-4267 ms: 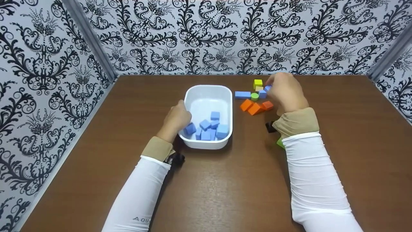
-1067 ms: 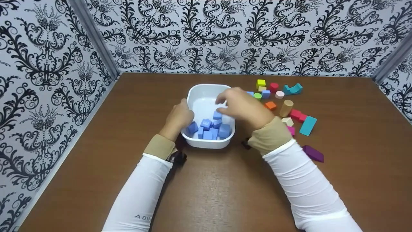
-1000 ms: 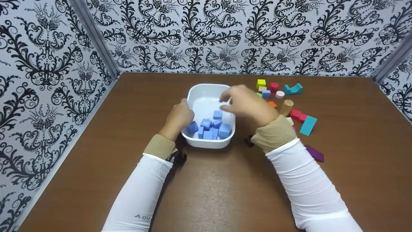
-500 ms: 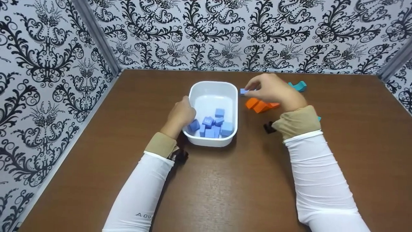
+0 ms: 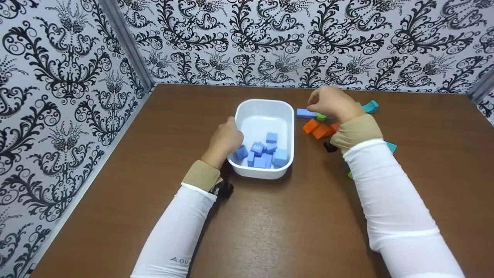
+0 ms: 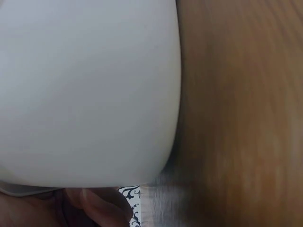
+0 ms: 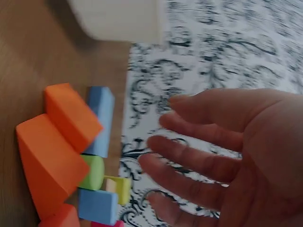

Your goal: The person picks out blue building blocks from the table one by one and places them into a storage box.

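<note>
My left hand [image 5: 225, 138] grips the left rim of a white plastic tub [image 5: 291, 127]. Several blue blocks [image 5: 271, 137] lie in the tub's near half, one marked with a letter E. The tub's outer wall [image 6: 90, 94] fills much of the left wrist view, and part of the hand [image 6: 97, 208] shows under it. Over the pile beyond the tub hovers my right hand [image 5: 334, 102], fingers loosely bent and holding nothing in the right wrist view. Closest to its fingertips is a long blue block [image 5: 305, 113]; a blue cube [image 7: 98, 206] lies farther along.
Orange blocks [image 5: 322, 131] and a green cylinder [image 7: 94, 172] lie by the long blue block. A yellow block [image 7: 124, 190] is behind them. Turquoise blocks [image 5: 370, 106] sit to the right, partly behind the right arm. Patterned walls [image 5: 247, 42] border the table.
My right hand has gone from over the tub to the pile, reaching the long blue block, then lifting slightly off it. The left hand stays on the tub. The head view has shifted a little.
</note>
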Motion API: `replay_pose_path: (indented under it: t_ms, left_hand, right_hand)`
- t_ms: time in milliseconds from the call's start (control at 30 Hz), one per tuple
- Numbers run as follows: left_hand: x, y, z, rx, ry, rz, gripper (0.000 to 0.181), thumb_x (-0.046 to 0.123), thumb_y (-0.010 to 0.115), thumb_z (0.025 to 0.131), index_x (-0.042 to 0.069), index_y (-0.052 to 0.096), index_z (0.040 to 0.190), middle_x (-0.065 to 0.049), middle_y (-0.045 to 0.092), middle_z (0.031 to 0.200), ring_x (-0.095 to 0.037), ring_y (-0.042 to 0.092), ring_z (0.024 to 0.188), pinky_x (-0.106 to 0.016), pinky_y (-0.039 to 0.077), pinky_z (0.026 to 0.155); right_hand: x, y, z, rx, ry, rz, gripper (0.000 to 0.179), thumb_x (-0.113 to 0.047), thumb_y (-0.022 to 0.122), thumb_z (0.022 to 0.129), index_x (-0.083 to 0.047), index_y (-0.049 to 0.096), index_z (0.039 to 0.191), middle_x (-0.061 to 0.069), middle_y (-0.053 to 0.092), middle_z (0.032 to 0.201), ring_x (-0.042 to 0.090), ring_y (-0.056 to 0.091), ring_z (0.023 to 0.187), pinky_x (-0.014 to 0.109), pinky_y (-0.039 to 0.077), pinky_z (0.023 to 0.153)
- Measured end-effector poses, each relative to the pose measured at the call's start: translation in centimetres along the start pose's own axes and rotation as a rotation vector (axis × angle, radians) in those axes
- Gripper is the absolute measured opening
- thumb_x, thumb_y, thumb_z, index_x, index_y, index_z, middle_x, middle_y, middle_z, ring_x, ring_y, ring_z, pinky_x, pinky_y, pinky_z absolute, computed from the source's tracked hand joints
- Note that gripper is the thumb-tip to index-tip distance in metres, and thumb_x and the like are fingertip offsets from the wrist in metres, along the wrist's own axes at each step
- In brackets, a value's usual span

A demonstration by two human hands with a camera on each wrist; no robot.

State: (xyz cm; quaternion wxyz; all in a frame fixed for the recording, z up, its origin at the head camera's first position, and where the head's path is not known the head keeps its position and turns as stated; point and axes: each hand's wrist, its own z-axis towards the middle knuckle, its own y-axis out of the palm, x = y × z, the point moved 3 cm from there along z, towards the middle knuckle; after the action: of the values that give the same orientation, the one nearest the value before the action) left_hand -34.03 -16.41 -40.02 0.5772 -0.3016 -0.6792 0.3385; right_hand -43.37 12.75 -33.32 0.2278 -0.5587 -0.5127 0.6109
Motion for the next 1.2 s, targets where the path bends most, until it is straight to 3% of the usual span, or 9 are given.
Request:
replay_pose_path:
  t_ms: [167, 400, 500, 667, 933, 1200]
  left_hand:
    - [0.1, 0.0, -0.1, 0.009, -0.012, 0.002, 0.063, 0.011, 0.047, 0.101, -0.001, 0.035, 0.162, -0.025, 0.059, 0.147, -0.038, 0.063, 0.128, -0.054, 0.05, 0.107]
    - [0.1, 0.1, 0.0, 0.013, -0.022, 0.021, 0.062, 0.012, 0.048, 0.101, 0.0, 0.037, 0.161, -0.025, 0.062, 0.145, -0.038, 0.063, 0.129, -0.055, 0.051, 0.106]
    - [0.1, 0.2, 0.1, 0.014, -0.022, 0.018, 0.062, 0.012, 0.048, 0.102, -0.001, 0.037, 0.161, -0.024, 0.061, 0.146, -0.037, 0.064, 0.128, -0.055, 0.051, 0.106]
    - [0.1, 0.2, 0.1, 0.015, -0.028, 0.011, 0.062, 0.012, 0.048, 0.101, 0.0, 0.037, 0.161, -0.024, 0.061, 0.145, -0.036, 0.064, 0.127, -0.055, 0.051, 0.106]
    - [0.0, 0.0, 0.0, 0.016, -0.032, 0.017, 0.062, 0.012, 0.047, 0.101, 0.001, 0.038, 0.161, -0.024, 0.062, 0.144, -0.037, 0.064, 0.127, -0.055, 0.052, 0.104]
    - [0.2, 0.1, 0.1, 0.008, -0.037, 0.017, 0.06, 0.013, 0.048, 0.102, 0.002, 0.038, 0.16, -0.023, 0.062, 0.144, -0.035, 0.064, 0.126, -0.054, 0.051, 0.105]
  right_hand:
    - [-0.5, 0.9, 2.3, 0.01, -0.006, -0.105, 0.039, -0.018, 0.066, 0.096, 0.003, 0.072, 0.128, 0.025, 0.068, 0.13, 0.038, 0.062, 0.111, 0.054, 0.051, 0.1]
    - [-1.1, 3.2, 3.7, 0.139, -0.054, -0.203, 0.03, -0.008, 0.061, 0.082, 0.005, 0.074, 0.106, 0.026, 0.072, 0.113, 0.041, 0.065, 0.097, 0.056, 0.054, 0.087]
    - [-1.3, 4.1, 4.1, 0.159, -0.046, -0.252, 0.027, -0.002, 0.056, 0.084, 0.006, 0.073, 0.103, 0.03, 0.071, 0.115, 0.043, 0.067, 0.098, 0.057, 0.055, 0.087]
    - [-1.9, 4.7, 4.4, 0.153, -0.05, -0.297, 0.03, 0.002, 0.05, 0.091, 0.011, 0.07, 0.111, 0.035, 0.069, 0.121, 0.047, 0.068, 0.104, 0.059, 0.055, 0.095]
    - [-2.2, 4.2, 3.7, 0.14, -0.091, -0.305, 0.026, 0.005, 0.049, 0.094, 0.009, 0.069, 0.109, 0.034, 0.068, 0.12, 0.049, 0.068, 0.103, 0.06, 0.055, 0.092]
    - [-1.8, 1.8, 2.5, 0.108, -0.144, -0.272, 0.021, -0.002, 0.056, 0.087, 0.004, 0.07, 0.102, 0.029, 0.069, 0.109, 0.043, 0.063, 0.095, 0.058, 0.053, 0.088]
